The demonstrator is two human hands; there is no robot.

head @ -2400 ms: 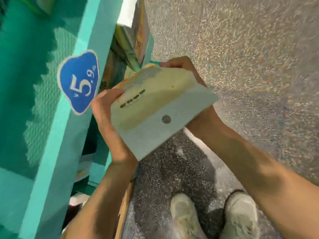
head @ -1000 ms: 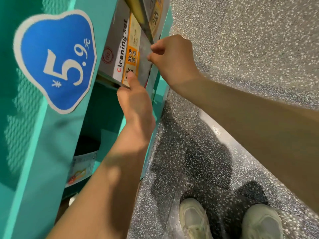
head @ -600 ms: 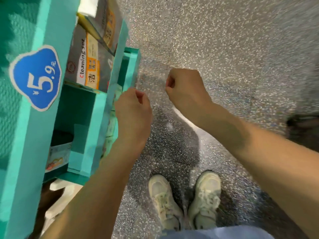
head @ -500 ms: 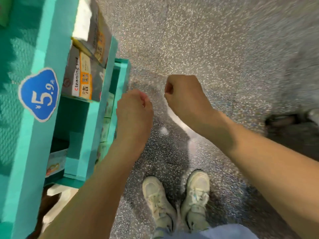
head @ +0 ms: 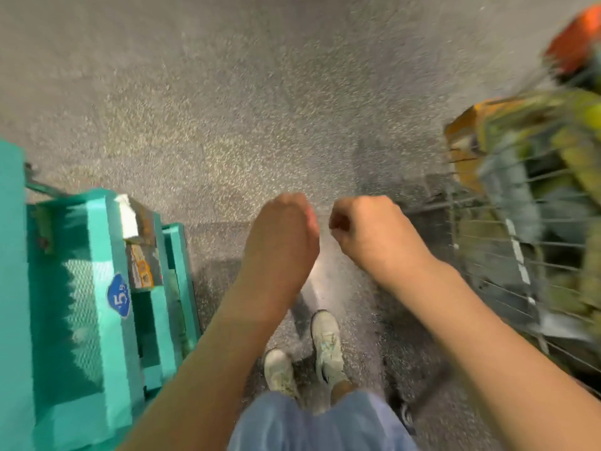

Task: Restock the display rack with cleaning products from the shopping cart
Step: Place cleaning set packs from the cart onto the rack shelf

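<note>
The teal display rack (head: 97,320) stands at the left, with grey and orange cleaning-set boxes (head: 143,268) standing in its shelf. At the right edge is the wire shopping cart (head: 487,255), blurred, holding green and yellow product packs (head: 569,141) and an orange box (head: 465,151). My left hand (head: 283,236) and my right hand (head: 374,232) hang side by side over the floor between rack and cart. Both have their fingers curled in and hold nothing.
A blue 5.9 price tag (head: 119,296) is stuck on the rack's front post. Speckled grey floor (head: 260,109) lies between rack and cart. My two pale shoes (head: 325,340) are below the hands. An orange blurred object (head: 579,40) shows at the top right.
Both hands let go of the box placed in the rack and pulled back. The view swung right, so the rack slid left and the cart came into sight.
</note>
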